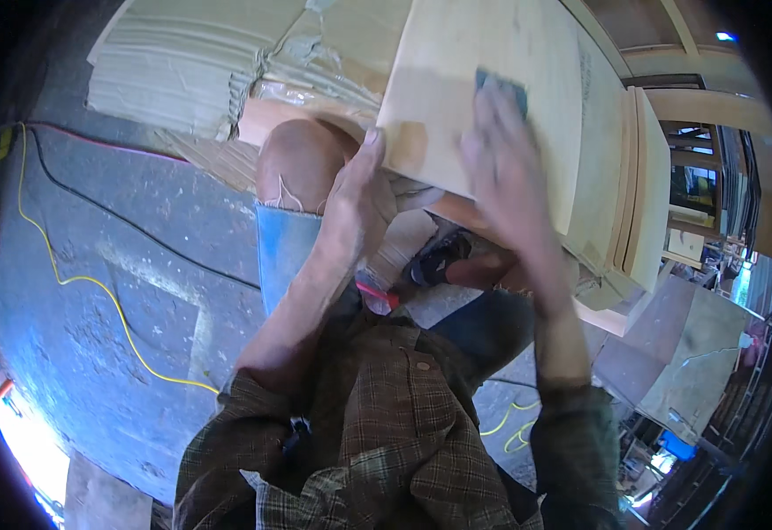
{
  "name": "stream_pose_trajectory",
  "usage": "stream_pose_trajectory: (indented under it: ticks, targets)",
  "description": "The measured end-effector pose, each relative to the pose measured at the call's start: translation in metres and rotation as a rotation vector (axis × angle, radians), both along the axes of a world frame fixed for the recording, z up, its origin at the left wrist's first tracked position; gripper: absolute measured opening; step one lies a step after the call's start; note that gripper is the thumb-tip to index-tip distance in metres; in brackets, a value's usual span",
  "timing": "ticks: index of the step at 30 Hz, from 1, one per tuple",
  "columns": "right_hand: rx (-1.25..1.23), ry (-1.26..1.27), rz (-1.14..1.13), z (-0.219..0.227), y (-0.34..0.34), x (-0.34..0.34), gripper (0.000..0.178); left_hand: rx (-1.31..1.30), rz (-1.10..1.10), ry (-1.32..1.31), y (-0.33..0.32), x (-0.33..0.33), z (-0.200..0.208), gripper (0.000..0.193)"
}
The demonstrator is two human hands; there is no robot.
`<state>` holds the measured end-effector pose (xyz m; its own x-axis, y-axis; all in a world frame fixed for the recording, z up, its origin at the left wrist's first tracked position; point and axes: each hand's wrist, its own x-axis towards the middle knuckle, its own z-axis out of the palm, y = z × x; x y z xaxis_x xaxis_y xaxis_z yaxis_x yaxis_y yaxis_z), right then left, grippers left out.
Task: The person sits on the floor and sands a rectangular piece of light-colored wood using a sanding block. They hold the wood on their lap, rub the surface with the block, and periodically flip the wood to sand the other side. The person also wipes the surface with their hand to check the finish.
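Note:
A pale, smooth wooden board [456, 53] lies before me, its near edge toward my knees. My left hand [364, 199] grips the board's near left corner, thumb up along the side and fingers running underneath. On the board's top, my right hand [502, 172], smeared by motion, presses down a dark grey-green piece of what looks like sandpaper [514, 93]. Its fingertips cover part of that piece. A slightly darker tan patch [410, 141] shows on the wood near the left corner.
Flattened cardboard [174, 66] lies at the far left, beside my bare knee. More pale boards [638, 177] are stacked to the right. A yellow cord [121, 309] and a black cable [129, 238] cross the concrete floor at left. Sheet panels [704, 353] lie at the right.

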<state>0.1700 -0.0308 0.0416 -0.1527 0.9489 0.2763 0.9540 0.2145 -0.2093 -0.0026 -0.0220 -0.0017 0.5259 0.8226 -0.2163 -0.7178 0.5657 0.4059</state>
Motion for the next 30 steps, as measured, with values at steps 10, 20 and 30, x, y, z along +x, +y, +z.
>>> stream_pose_trajectory:
  ticks: [10,20,30]
  targets:
    - [-0.001,0.047,-0.054,0.007,0.06,-0.013,0.047,0.087,-0.062,0.141,0.001,-0.001,0.007,0.056]
    - [-0.128,-0.034,-0.011,0.026,-0.025,-0.054,0.055,0.21,-0.035,0.438,0.003,-0.013,-0.002,0.048]
    - [-0.067,0.006,-0.287,0.007,0.194,0.077,0.057,0.123,-0.056,0.293,0.002,-0.006,0.02,0.055]
